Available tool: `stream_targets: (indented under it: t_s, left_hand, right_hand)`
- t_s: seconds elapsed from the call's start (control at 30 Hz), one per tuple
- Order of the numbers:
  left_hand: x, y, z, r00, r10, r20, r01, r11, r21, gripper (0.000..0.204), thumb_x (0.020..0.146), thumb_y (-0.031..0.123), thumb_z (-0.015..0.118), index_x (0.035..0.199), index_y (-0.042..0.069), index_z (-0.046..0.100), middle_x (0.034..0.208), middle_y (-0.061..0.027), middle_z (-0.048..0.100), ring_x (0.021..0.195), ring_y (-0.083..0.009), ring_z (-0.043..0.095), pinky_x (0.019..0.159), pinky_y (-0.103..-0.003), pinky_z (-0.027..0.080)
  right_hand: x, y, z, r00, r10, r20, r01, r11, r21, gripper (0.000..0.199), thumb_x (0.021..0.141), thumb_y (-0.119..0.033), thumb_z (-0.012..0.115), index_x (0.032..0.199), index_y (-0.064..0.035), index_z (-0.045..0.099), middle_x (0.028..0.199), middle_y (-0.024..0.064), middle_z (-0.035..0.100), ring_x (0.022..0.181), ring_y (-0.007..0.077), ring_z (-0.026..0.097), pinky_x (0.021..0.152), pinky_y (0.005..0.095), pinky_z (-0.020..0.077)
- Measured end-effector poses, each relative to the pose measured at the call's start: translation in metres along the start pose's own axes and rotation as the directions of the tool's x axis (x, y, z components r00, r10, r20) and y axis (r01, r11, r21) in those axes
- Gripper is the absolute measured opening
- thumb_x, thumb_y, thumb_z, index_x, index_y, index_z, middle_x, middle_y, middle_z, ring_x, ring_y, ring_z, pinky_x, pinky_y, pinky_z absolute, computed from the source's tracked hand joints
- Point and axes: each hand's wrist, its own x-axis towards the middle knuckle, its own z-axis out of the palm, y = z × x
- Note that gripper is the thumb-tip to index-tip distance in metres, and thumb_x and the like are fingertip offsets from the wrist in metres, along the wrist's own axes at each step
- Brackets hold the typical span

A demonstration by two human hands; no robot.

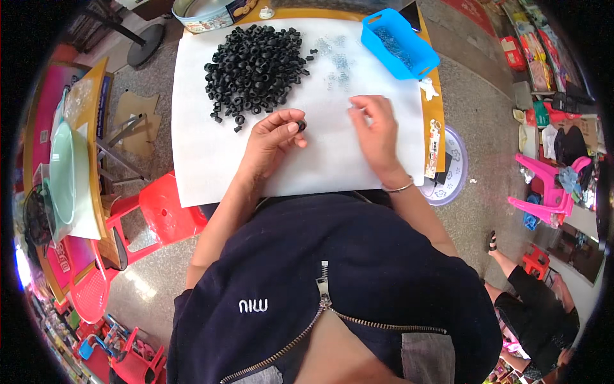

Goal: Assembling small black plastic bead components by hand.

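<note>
My left hand (276, 139) is closed in a pinch on a small round black plastic part (301, 126), held just above the white sheet (307, 169). My right hand (376, 131) hovers over the sheet to the right, thumb and forefinger drawn together. Slight blur hides whether a tiny piece sits between those fingertips. A big heap of similar black parts (259, 67) lies beyond my left hand, a few strays at its edge. Past my right hand are scattered tiny see-through bluish pieces (339, 64). More of them fill the bottom of a blue plastic basket (420, 69).
A round tin (203, 24) stands at the table's far left. Below the right table edge is a purple-rimmed basin (462, 168). A red stool (167, 208) is at my left, near a side table with a green basin (62, 169). Another person (537, 307) is at lower right.
</note>
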Motion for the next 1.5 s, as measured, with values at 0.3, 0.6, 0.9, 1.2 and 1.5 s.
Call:
stream_targets:
  t_s: [0.3, 0.6, 0.9, 1.2, 1.5]
  left_hand:
    - [0.000, 0.001, -0.002, 1.000, -0.012, -0.004, 0.012, 0.998, -0.069, 0.022, 0.085, 0.007, 0.061, 0.106, 0.001, 0.059, 0.098, -0.0062, 0.060, 0.078, -0.0134, 0.060, 0.070, -0.029, 0.054]
    - [0.000, 0.004, 0.000, 0.999, -0.032, 0.015, 0.034, 0.997, -0.075, 0.022, 0.085, 0.007, 0.061, 0.106, 0.001, 0.058, 0.096, -0.0062, 0.059, 0.079, -0.0136, 0.059, 0.070, -0.028, 0.054]
    - [-0.002, 0.008, 0.001, 0.999, -0.034, 0.014, 0.036, 0.990, -0.139, 0.022, 0.087, 0.006, 0.059, 0.108, 0.001, 0.057, 0.100, -0.0082, 0.060, 0.086, -0.0129, 0.061, 0.080, -0.028, 0.055]
    - [-0.001, 0.003, -0.007, 0.999, -0.014, 0.045, 0.023, 0.975, -0.222, 0.021, 0.089, 0.006, 0.057, 0.109, 0.000, 0.056, 0.093, -0.0098, 0.064, 0.081, -0.0179, 0.065, 0.079, -0.028, 0.054]
    - [-0.002, 0.004, -0.003, 0.997, -0.022, 0.074, 0.026, 0.998, -0.054, 0.020, 0.086, 0.003, 0.059, 0.106, -0.003, 0.060, 0.093, -0.0100, 0.064, 0.079, -0.0175, 0.064, 0.079, -0.029, 0.052]
  right_hand:
    - [0.027, 0.027, 0.007, 0.999, -0.012, 0.038, 0.022, 0.956, -0.293, 0.008, 0.075, -0.014, 0.068, 0.078, -0.0068, 0.064, 0.082, 0.0073, 0.060, 0.082, 0.0271, 0.053, 0.072, 0.0387, 0.0416]
    - [0.035, 0.033, 0.021, 0.991, 0.081, 0.103, -0.057, 0.975, -0.213, 0.012, 0.072, -0.015, 0.070, 0.073, -0.0082, 0.061, 0.074, 0.0054, 0.060, 0.075, 0.0248, 0.055, 0.070, 0.0387, 0.0397]
    - [0.028, -0.023, 0.012, 0.955, 0.178, 0.236, -0.231, 0.948, 0.219, 0.008, 0.079, -0.008, 0.066, 0.084, -0.0022, 0.063, 0.080, 0.0055, 0.064, 0.069, 0.0123, 0.057, 0.064, 0.0238, 0.0454]
    - [0.022, -0.057, 0.023, 0.929, -0.082, 0.361, -0.002, 0.974, 0.227, 0.006, 0.080, -0.005, 0.062, 0.086, -0.0021, 0.062, 0.082, 0.0083, 0.061, 0.072, 0.0187, 0.058, 0.062, 0.0291, 0.0452]
    - [0.035, -0.059, 0.013, 0.757, 0.151, 0.635, -0.382, 0.892, 0.242, 0.013, 0.081, -0.010, 0.066, 0.085, -0.0012, 0.057, 0.076, 0.0045, 0.059, 0.068, 0.0095, 0.055, 0.063, 0.0249, 0.0454]
